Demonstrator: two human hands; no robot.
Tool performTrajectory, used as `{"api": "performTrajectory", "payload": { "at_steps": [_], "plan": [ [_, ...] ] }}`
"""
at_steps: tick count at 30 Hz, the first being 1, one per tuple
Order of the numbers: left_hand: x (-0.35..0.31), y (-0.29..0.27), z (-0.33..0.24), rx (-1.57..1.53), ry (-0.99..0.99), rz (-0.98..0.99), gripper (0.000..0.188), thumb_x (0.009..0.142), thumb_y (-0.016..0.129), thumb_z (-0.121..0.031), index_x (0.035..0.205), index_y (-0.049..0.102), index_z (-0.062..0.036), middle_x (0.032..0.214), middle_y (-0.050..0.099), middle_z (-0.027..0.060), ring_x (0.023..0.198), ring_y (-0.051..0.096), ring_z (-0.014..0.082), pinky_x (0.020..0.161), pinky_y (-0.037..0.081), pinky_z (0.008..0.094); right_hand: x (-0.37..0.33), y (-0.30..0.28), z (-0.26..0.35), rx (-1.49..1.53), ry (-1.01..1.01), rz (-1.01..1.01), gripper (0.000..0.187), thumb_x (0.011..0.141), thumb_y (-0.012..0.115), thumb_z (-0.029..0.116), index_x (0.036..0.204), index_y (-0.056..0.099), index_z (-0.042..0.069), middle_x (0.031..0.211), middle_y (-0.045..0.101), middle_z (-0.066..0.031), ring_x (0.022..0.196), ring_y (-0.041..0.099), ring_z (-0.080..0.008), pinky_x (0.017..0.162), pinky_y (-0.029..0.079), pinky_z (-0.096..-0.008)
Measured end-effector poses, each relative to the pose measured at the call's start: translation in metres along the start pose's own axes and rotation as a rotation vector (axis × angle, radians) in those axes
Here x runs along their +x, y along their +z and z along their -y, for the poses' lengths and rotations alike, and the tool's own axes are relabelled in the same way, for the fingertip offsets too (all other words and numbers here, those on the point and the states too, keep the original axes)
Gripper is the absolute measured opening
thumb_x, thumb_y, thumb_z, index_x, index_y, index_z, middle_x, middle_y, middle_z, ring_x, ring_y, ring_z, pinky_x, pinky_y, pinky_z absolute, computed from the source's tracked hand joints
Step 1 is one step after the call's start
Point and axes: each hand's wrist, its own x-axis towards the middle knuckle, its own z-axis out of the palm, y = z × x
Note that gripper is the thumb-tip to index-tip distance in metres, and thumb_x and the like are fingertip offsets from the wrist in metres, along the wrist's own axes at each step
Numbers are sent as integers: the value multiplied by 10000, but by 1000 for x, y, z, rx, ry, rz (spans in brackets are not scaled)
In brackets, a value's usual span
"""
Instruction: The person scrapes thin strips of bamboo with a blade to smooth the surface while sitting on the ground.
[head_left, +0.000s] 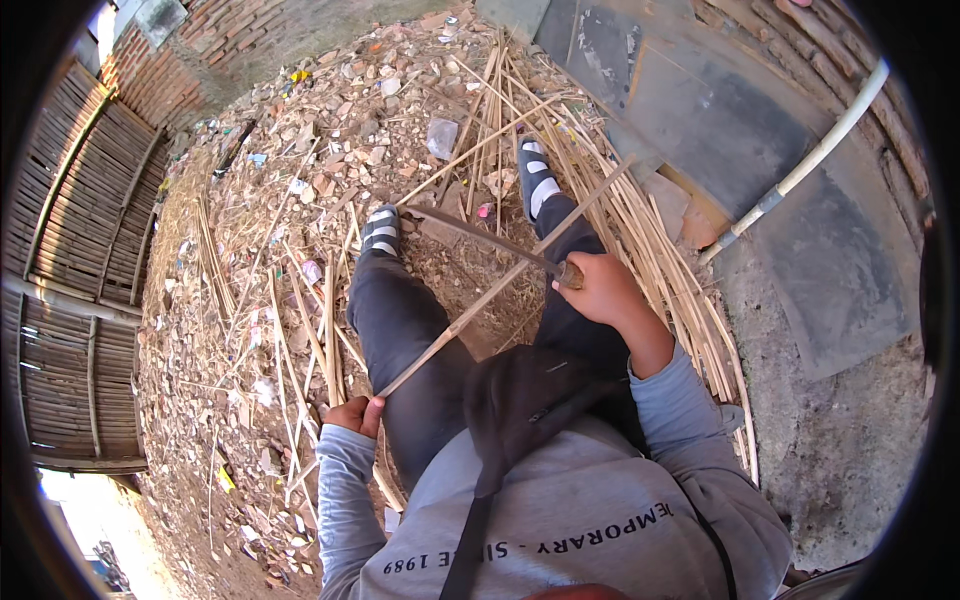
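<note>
My left hand is closed around the near end of a long bamboo strip, beside my left thigh. The strip runs slantwise up and to the right across my lap, its far end beyond my right knee. In my right hand is the wooden handle of a machete. Its long dark blade points left toward my left foot and crosses the strip; I cannot tell whether the two touch. My legs are stretched forward in dark trousers, with striped socks and dark sandals on my feet.
Bamboo strips lie in a long pile to my right, and others are scattered left. Stony rubble with litter covers the ground. A pale pole leans over dark sheets at right. A bamboo fence stands left, a brick wall behind.
</note>
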Motion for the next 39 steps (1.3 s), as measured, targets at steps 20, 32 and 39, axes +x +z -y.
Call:
{"api": "performTrajectory", "payload": {
  "at_steps": [20,32,39],
  "plan": [
    [0,6,4,-70,-26,21,672,968,559,-622,769,660,12,576,560,196,544,557,356,576,452,456,6,-7,-4,3,3,23,345,820,771,292,1017,695,19,854,698,-225,859,677,-427,756,535,-495],
    [1,-1,3,-11,-1,22,689,962,554,-640,721,626,1,571,555,205,549,566,396,562,443,474,-10,11,3,90,-23,77,327,806,775,280,999,699,28,866,694,-236,874,673,-439,763,531,-496],
    [0,5,3,-32,-7,4,697,954,556,-654,716,630,-3,574,560,200,552,566,400,569,451,472,4,-7,2,22,9,49,343,810,776,283,1009,694,16,863,694,-234,855,672,-440,747,529,-498]
  ]
}}
